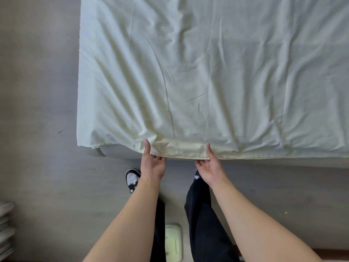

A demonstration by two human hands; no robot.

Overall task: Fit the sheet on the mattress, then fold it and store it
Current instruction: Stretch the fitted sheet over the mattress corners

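Over grey floor [37, 91]: sheet [207, 72] covers mattress [113, 153], hem pinched.

No readable text, label, brand or number anywhere in view.

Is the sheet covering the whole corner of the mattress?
No, the sheet stops short at the near left corner, where the grey mattress shows bare beside the left hand.
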